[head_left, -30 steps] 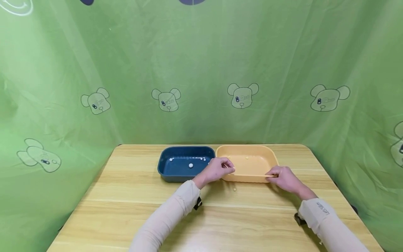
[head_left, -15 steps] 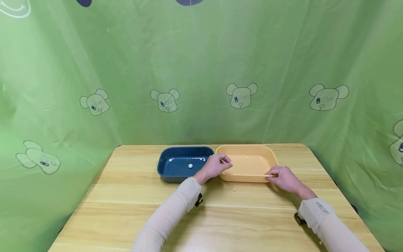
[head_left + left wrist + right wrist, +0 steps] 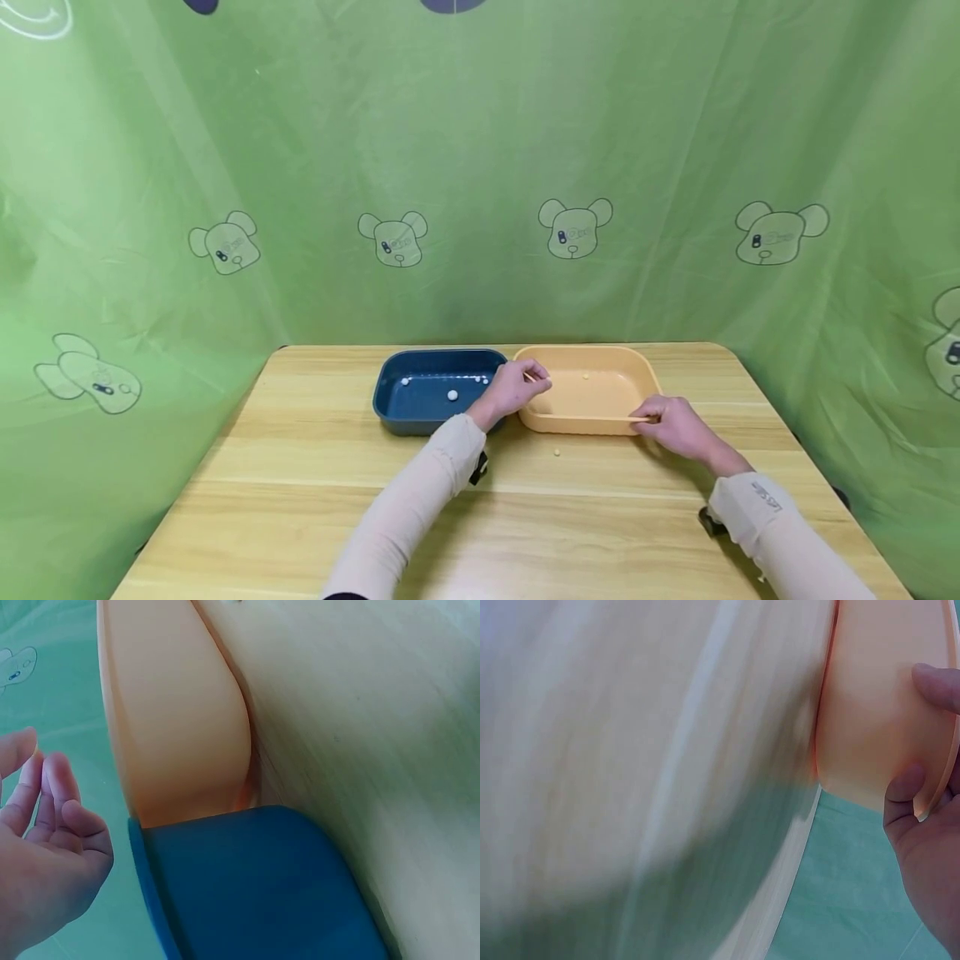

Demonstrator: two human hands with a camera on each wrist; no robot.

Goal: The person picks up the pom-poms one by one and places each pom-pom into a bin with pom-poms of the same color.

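Observation:
My left hand (image 3: pixel 512 390) hangs over the meeting edges of the dark blue tray (image 3: pixel 411 423) and the light orange tray (image 3: pixel 577 425). Its thumb and forefinger come together at the tips, pinching a tiny pale ball (image 3: pixel 549 380). The left wrist view shows this left hand (image 3: pixel 52 847) above the rims, the ball mostly hidden by the fingertips. At the front right corner of the orange tray, my right hand (image 3: pixel 675 423) grips the rim, thumb and fingers on either side of the wall. Several white balls lie in the blue tray, the largest ball (image 3: pixel 452 395) near its middle.
A small yellowish ball (image 3: pixel 557 452) lies on the wooden table (image 3: pixel 525 533) before the orange tray. Another tiny ball (image 3: pixel 586 377) sits inside that tray toward the back. Green printed cloth (image 3: pixel 480 292) hangs behind the table and at both sides.
My left hand has risen and drawn slightly away from the front of the orange tray, its fingertips still together. My right hand keeps its grip on the rim.

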